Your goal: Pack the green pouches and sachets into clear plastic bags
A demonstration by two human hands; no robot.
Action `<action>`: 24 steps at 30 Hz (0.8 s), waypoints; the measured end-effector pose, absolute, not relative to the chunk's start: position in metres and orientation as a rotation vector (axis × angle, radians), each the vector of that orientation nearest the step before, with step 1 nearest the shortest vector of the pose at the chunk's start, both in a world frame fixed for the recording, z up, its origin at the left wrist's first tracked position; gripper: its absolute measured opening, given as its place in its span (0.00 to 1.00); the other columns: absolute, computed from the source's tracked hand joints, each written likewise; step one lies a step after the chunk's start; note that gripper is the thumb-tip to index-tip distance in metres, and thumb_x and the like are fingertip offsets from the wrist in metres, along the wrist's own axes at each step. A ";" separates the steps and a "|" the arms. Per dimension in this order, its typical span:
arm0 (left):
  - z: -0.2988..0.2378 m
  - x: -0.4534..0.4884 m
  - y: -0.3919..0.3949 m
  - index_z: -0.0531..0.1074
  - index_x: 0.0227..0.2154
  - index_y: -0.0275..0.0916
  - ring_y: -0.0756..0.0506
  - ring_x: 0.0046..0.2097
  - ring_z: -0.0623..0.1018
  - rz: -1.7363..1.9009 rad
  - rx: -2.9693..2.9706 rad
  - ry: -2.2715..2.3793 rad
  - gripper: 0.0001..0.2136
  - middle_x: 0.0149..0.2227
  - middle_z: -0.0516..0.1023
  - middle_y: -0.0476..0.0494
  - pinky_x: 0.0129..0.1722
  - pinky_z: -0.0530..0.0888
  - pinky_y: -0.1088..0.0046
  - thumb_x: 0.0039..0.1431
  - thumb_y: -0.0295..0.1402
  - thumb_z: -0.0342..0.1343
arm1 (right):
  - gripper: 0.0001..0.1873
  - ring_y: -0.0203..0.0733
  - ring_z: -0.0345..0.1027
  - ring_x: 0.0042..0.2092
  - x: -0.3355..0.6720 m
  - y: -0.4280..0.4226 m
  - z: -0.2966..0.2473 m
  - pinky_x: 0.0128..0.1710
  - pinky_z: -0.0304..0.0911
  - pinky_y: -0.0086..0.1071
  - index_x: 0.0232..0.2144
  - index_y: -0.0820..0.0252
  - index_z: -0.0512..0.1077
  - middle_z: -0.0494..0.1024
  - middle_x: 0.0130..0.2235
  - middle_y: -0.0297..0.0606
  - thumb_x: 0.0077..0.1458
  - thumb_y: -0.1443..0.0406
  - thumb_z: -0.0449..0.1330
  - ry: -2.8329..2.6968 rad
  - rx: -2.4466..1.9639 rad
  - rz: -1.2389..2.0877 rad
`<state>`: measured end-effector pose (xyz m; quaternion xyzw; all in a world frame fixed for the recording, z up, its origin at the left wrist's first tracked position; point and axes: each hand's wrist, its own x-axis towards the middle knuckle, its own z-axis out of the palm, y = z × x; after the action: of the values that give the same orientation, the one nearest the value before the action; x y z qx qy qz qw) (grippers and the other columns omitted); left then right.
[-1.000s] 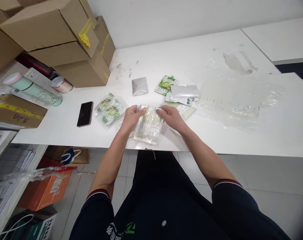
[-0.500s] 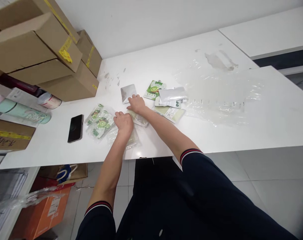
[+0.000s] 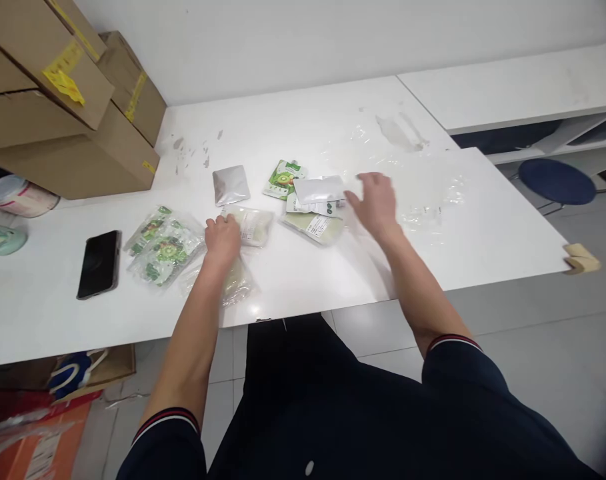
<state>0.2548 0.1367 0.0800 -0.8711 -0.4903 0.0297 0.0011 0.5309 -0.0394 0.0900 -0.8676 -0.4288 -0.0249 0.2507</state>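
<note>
- Through my head feed I have the left hand low over the white table, its fingers curled at the left edge of a labelled clear pouch. I cannot tell whether they grip it or only press on it.
- That pouch lies flat, just to the right of the left fingers, its printed label facing up.
- Under the left wrist I make out a second clear pouch, partly covered by the forearm.
- Just left of the same hand, I see fruit-printed packets in clear wrapping, and farther left a dark phone.
- Beyond the left hand lies a square silver packet, apart from the fingers.
- My right hand is open, thumb and fingers spread, with nothing gripped that I can see.
- Just left of its thumb sits a small pile: a silver pouch over a white printed packet, with a green kiwi pouch behind and a pale green packet in front.
- A clear plastic sheet spreads out around the right hand; I cannot tell whether the fingers touch it.
</note>
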 end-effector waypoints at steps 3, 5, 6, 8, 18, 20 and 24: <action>0.084 0.255 0.137 0.68 0.52 0.32 0.30 0.53 0.67 0.061 -2.758 -1.582 0.21 0.50 0.70 0.24 0.48 0.66 0.54 0.55 0.22 0.44 | 0.29 0.62 0.55 0.59 0.585 -0.061 0.072 0.51 0.57 0.51 0.56 0.70 0.62 0.65 0.57 0.62 0.58 0.58 0.59 -0.996 -2.652 -0.022; 0.085 0.254 0.135 0.68 0.52 0.34 0.30 0.53 0.67 0.031 -2.756 -1.595 0.21 0.52 0.69 0.25 0.47 0.67 0.54 0.55 0.22 0.44 | 0.22 0.60 0.60 0.55 0.601 -0.064 0.063 0.49 0.58 0.48 0.52 0.72 0.66 0.70 0.52 0.61 0.61 0.61 0.54 -1.071 -2.757 0.092; 0.086 0.254 0.133 0.68 0.52 0.34 0.30 0.53 0.67 0.020 -2.754 -1.596 0.22 0.53 0.68 0.26 0.47 0.67 0.54 0.55 0.22 0.44 | 0.19 0.58 0.63 0.53 0.604 -0.063 0.060 0.48 0.59 0.47 0.49 0.72 0.69 0.72 0.49 0.61 0.63 0.63 0.50 -1.119 -2.791 0.134; 0.086 0.251 0.130 0.68 0.53 0.35 0.30 0.54 0.67 -0.003 -2.757 -1.592 0.22 0.54 0.66 0.26 0.48 0.68 0.54 0.55 0.22 0.44 | 0.18 0.56 0.66 0.50 0.606 -0.060 0.061 0.46 0.60 0.45 0.46 0.72 0.71 0.74 0.46 0.61 0.63 0.68 0.45 -1.131 -2.840 0.132; 0.086 0.239 0.103 0.70 0.53 0.38 0.36 0.57 0.67 -0.840 -2.890 -1.415 0.18 0.55 0.71 0.33 0.57 0.64 0.54 0.62 0.28 0.44 | 0.23 0.41 0.70 0.34 0.560 -0.073 0.136 0.32 0.65 0.36 0.37 0.60 0.69 0.73 0.33 0.40 0.67 0.52 0.42 -0.846 -1.931 -0.408; 0.093 0.243 0.084 0.72 0.50 0.38 0.39 0.53 0.72 -0.981 -3.100 -1.459 0.17 0.48 0.76 0.36 0.55 0.66 0.58 0.65 0.38 0.46 | 0.21 0.35 0.65 0.25 0.529 -0.068 0.148 0.24 0.61 0.31 0.33 0.58 0.68 0.69 0.26 0.33 0.66 0.51 0.45 -0.832 -1.698 -0.279; 0.103 0.253 0.051 0.64 0.59 0.42 0.39 0.48 0.76 -1.041 -3.710 -1.995 0.33 0.50 0.76 0.36 0.49 0.72 0.61 0.55 0.54 0.57 | 0.20 0.29 0.52 0.15 0.471 -0.045 0.145 0.15 0.48 0.25 0.27 0.56 0.66 0.57 0.15 0.23 0.62 0.49 0.52 -0.797 -1.460 0.251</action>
<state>0.2527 0.0511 0.1029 -0.7062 -0.3798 -0.1983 -0.5636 0.4710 -0.0451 0.1450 -0.6471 -0.3531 0.1114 0.6665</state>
